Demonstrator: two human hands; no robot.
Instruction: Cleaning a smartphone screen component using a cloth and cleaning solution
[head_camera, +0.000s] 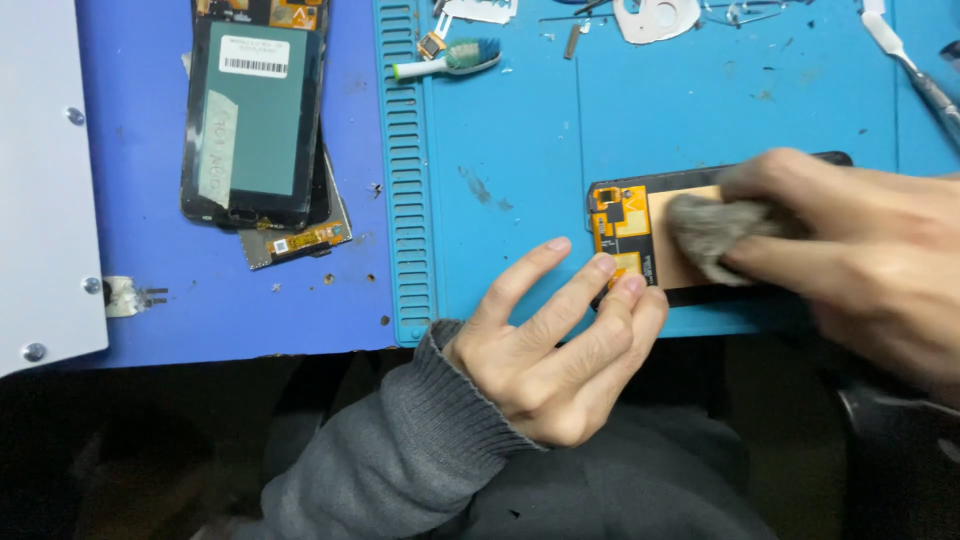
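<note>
A phone screen assembly (630, 222) lies face down on the blue work mat (520, 150), its back showing orange flex circuitry and a copper-coloured panel. My left hand (555, 345) rests on the mat with its fingertips pressing the assembly's near left corner; it holds nothing. My right hand (860, 250), blurred, pinches a grey wad of cloth (712, 233) and presses it on the copper panel. The right end of the assembly is hidden under that hand.
A stack of other phone screens (255, 120) lies on the darker blue surface at the left. A toothbrush head (450, 58), small parts and white scraps (655, 15) sit at the mat's far edge. A metal spatula tool (915, 70) lies at the top right. A white panel (40, 180) stands at far left.
</note>
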